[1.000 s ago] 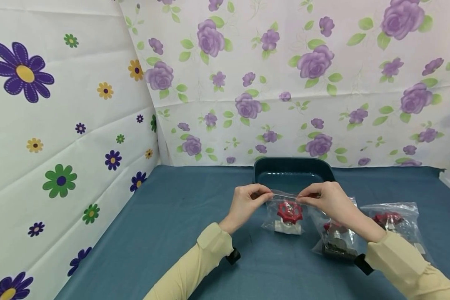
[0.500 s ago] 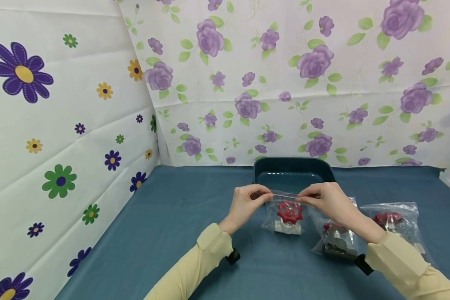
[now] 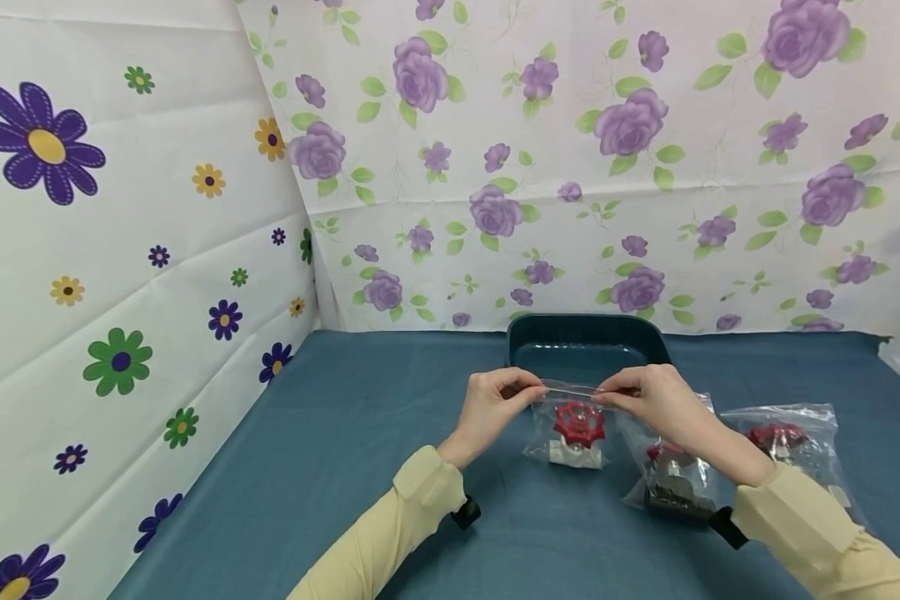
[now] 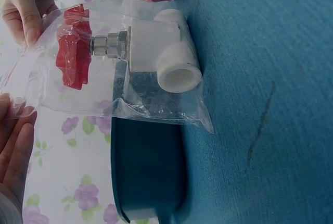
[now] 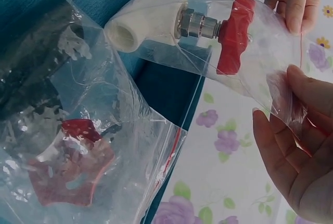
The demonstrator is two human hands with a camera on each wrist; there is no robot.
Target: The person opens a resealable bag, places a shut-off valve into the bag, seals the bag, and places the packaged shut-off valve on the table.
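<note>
A clear zip-lock bag (image 3: 537,442) stands upright on the table, holding a white plastic pipe valve (image 4: 153,44) with a red handwheel (image 3: 579,423). My left hand (image 3: 497,408) pinches the left part of the bag's top edge between thumb and fingers. At the other end of that edge, my right hand (image 3: 660,404) pinches the bag's mouth the same way. The zip strip is stretched taut between them. In the right wrist view the valve's metal stem (image 5: 197,24) shows through the plastic. Whether the seal is fully closed cannot be told.
Under my right forearm lies a second bag (image 3: 678,483) with a dark-bodied, red-wheeled valve. Farther right is a third bagged valve (image 3: 791,437), partly behind the sleeve. A dark teal tray (image 3: 521,333) stands behind my hands, against the flowered cloth (image 3: 450,242). Blue cloth (image 3: 330,433) covers the table.
</note>
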